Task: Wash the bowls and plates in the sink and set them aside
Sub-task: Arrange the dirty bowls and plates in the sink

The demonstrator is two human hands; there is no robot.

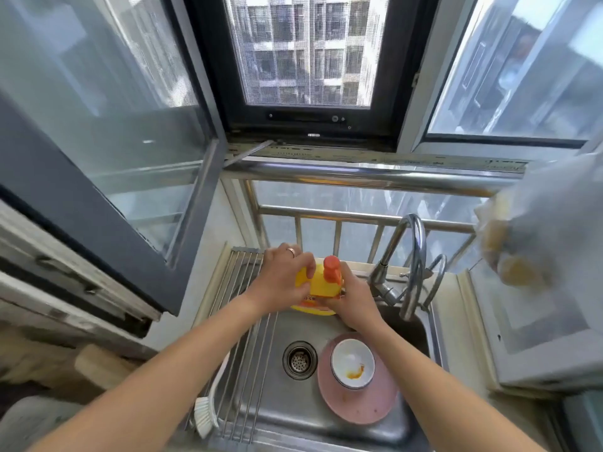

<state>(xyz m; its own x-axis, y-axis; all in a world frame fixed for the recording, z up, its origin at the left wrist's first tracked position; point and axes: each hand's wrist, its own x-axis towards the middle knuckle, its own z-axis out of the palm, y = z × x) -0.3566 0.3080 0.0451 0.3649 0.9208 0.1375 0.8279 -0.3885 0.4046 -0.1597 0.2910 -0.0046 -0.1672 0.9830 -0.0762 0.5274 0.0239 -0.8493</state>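
Observation:
A white bowl smeared with orange sauce sits on a pink plate in the steel sink, right of the drain. At the sink's back edge stands a yellow detergent bottle with an orange pump top. My left hand grips the bottle's left shoulder, and my right hand holds its right side lower down. Both forearms reach in over the sink.
A roll-up steel rack covers the sink's left part, with a white dish brush lying on it. The curved faucet rises at the back right. A window sash swings inward at left; a blurred bag hangs at right.

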